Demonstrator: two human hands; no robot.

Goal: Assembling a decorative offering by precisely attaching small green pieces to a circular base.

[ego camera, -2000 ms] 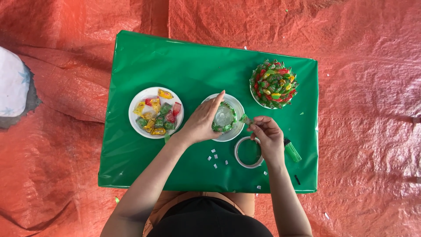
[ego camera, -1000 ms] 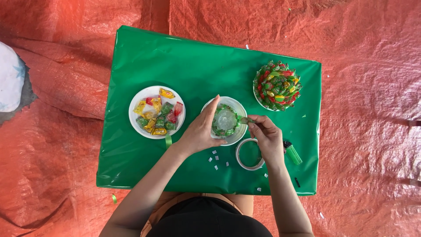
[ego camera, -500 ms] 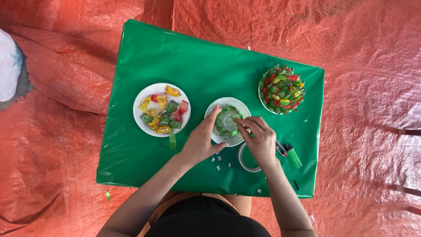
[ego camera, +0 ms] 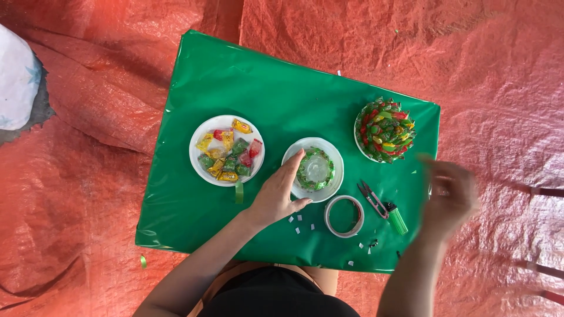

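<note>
The left hand (ego camera: pixel 279 194) rests with fingers spread on the rim of the small white plate (ego camera: pixel 335 154) holding a candy ring (ego camera: pixel 315 169), mid-desk (ego camera: pixel 258 82). Right of that plate, the blurred right hand (ego camera: pixel 449 196) hovers loosely open, holding nothing visible, past the tape roll (ego camera: pixel 344 216) and scissors (ego camera: pixel 372 198).

The right hand (ego camera: pixel 449 196), just right of the green table (ego camera: pixel 282 88), is smeared by motion blur; its fingers cannot be told apart, nor whether they hold anything. The left hand (ego camera: pixel 281 192) covers the near-left rim of the small white plate (ego camera: pixel 335 161) at the table's middle. The object on that plate, ringed with green wrappers (ego camera: pixel 316 170), is too small to identify. Tiny white scraps (ego camera: pixel 296 220) near the tape roll (ego camera: pixel 344 216) are unclear. A white cloth (ego camera: pixel 16 76) far left of the table is cut by the edge.
</note>
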